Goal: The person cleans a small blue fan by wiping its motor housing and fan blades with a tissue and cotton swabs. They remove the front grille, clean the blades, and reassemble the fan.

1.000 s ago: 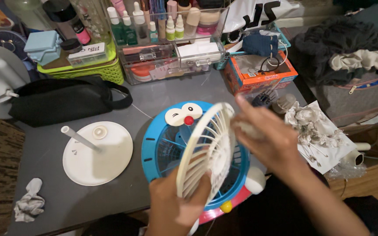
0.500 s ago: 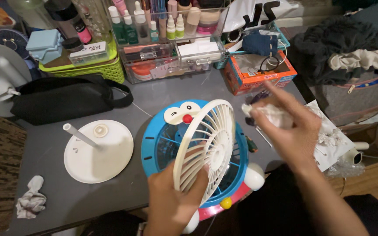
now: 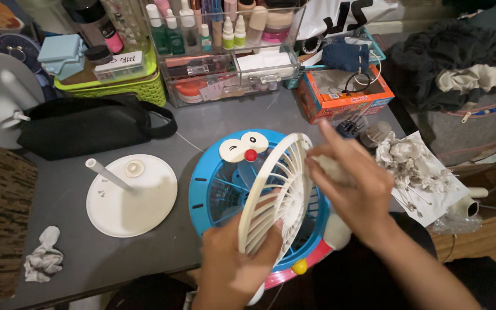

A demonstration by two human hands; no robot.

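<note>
My left hand (image 3: pixel 236 270) grips the lower edge of a round white fan grille (image 3: pixel 276 192) and holds it on edge above a blue cartoon-cat fan body (image 3: pixel 213 189) lying on the grey table (image 3: pixel 70 252). My right hand (image 3: pixel 354 186) holds a small crumpled white tissue (image 3: pixel 327 167) pressed against the grille's right face near the rim.
A white round fan base with a short pole (image 3: pixel 130 192) lies to the left, and a crumpled tissue (image 3: pixel 42 261) sits near the front left corner. Behind are a black pouch (image 3: pixel 87 129), a green basket (image 3: pixel 116 86), a clear cosmetics organiser (image 3: pixel 225 51), and an orange box (image 3: pixel 343 95). Dirty tissues on paper (image 3: pixel 417 169) lie right.
My right hand with the tissue pulled away to the right, then came back against the grille. The grille has turned a little more edge-on in my left hand.
</note>
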